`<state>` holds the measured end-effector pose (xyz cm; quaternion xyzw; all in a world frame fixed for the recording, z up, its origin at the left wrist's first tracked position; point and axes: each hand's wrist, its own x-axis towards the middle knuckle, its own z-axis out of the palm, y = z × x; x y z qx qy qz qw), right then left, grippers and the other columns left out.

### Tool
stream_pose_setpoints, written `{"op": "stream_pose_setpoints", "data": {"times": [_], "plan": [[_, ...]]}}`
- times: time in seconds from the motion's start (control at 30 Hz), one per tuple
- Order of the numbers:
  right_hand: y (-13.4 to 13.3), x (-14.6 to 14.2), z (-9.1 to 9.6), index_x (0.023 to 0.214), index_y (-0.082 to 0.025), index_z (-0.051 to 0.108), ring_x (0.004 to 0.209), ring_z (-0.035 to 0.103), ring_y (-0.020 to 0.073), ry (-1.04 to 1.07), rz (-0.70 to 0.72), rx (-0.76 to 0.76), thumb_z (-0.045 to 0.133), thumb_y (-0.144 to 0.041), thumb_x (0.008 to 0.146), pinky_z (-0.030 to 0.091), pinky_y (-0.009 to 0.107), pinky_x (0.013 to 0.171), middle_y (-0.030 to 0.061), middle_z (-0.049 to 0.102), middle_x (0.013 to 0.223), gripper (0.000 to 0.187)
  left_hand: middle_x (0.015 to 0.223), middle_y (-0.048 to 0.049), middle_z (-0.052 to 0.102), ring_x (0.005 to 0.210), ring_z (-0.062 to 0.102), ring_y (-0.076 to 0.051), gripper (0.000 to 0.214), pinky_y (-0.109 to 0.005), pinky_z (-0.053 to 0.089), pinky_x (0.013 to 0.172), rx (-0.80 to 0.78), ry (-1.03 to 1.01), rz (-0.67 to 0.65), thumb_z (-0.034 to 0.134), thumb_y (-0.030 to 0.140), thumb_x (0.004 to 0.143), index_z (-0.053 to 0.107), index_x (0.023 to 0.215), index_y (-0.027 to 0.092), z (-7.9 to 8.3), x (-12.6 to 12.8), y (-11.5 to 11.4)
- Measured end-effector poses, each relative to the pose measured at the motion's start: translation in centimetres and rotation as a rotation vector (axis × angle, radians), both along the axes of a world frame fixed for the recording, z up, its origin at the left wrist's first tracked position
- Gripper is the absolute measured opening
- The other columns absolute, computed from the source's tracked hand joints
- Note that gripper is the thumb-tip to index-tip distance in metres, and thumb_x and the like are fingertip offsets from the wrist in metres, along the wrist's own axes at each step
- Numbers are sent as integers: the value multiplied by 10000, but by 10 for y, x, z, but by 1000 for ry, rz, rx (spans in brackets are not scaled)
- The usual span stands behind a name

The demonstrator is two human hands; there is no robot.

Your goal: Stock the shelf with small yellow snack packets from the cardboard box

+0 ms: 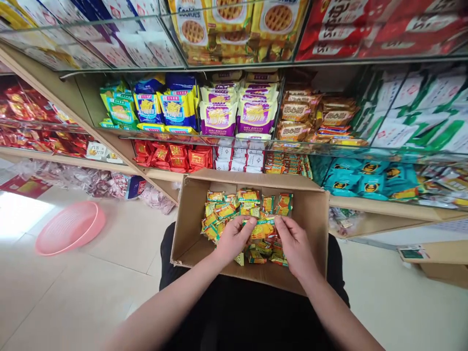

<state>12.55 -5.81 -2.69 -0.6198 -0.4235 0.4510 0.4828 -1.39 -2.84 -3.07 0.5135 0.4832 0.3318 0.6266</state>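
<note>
An open cardboard box (190,209) rests on my lap, holding several small yellow, green and orange snack packets (248,200). Both hands are inside it. My left hand (232,239) has its fingers curled round a bunch of packets at the left of the pile. My right hand (294,241) grips the same cluster from the right, thumb against a yellow packet (262,229) held between the two hands.
Glass shop shelves (234,66) stand just beyond the box, stocked with biscuit packs (219,117), red packets (171,156) and teal packs (365,178). A pink plastic basket (69,226) lies on the tiled floor at left. Another carton (438,261) sits at right.
</note>
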Motion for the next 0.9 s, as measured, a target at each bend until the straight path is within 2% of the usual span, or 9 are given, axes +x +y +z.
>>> {"op": "stream_pose_setpoints", "data": {"times": [0.13, 0.23, 0.33, 0.47, 0.53, 0.63, 0.77, 0.83, 0.9], "plan": [[8, -5, -3, 747, -176, 572, 629, 533, 170, -434, -67, 58, 342, -494, 825, 389, 261, 591, 58, 596, 681, 401, 597, 13, 548, 461, 532, -107, 476, -192, 403, 356, -15, 40, 104, 429, 568, 753, 575, 927, 149, 5, 0, 4], [11, -3, -8, 760, -178, 556, 630, 539, 177, -485, -45, 92, 323, -488, 827, 381, 266, 591, 66, 599, 685, 394, 469, 44, 442, 321, 449, -85, 526, -183, 340, 284, 17, 167, 136, 356, 589, 776, 588, 957, 154, 3, -4, 4], [12, 0, -10, 770, -189, 543, 667, 549, 179, -316, -4, 36, 357, -513, 807, 403, 267, 610, 59, 604, 722, 375, 487, 37, 452, 329, 462, -86, 537, -174, 336, 268, 11, 164, 104, 343, 592, 778, 583, 990, 160, 1, -5, 2], [11, 0, -9, 818, -223, 513, 579, 541, 151, 148, -12, -251, 428, -578, 749, 412, 239, 489, 14, 588, 722, 371, 565, 8, 523, 380, 510, -99, 543, -168, 346, 265, -39, 110, 88, 330, 594, 780, 565, 1015, 165, 3, -3, -2], [10, -3, -10, 838, -240, 502, 527, 517, 131, 280, -42, -331, 464, -594, 719, 385, 215, 423, -8, 565, 708, 375, 559, 6, 524, 381, 509, -98, 533, -167, 350, 269, -41, 118, 92, 326, 583, 789, 568, 1009, 161, 3, -3, -2], [7, -7, -14, 780, -229, 497, 477, 449, 105, 291, -31, -230, 486, -576, 717, 332, 189, 366, -28, 495, 637, 353, 569, 4, 526, 382, 509, -98, 512, -178, 372, 287, -2, 148, 116, 332, 560, 801, 569, 1013, 158, -2, -4, -3], [3, -1, -18, 724, -206, 484, 510, 425, 99, 99, 5, -61, 436, -502, 789, 336, 191, 409, -26, 459, 623, 307, 541, 6, 531, 407, 523, -112, 482, -210, 424, 356, 71, 170, 39, 297, 506, 840, 548, 1072, 165, -11, -9, -4], [2, 5, -16, 701, -199, 477, 553, 433, 102, -60, 32, 1, 400, -461, 825, 349, 195, 470, -24, 451, 617, 300, 659, -32, 603, 605, 604, -145, 440, -246, 499, 526, 149, 189, -45, 306, 459, 856, 561, 1066, 168, -9, -15, -2], [2, 12, -11, 669, -195, 469, 554, 419, 98, -214, 140, 62, 395, -424, 841, 339, 198, 504, -30, 433, 585, 296, 889, -68, 636, 860, 595, -171, 384, -291, 490, 748, 247, 197, -160, 375, 409, 846, 551, 1095, 175, 0, -20, 2]]}}
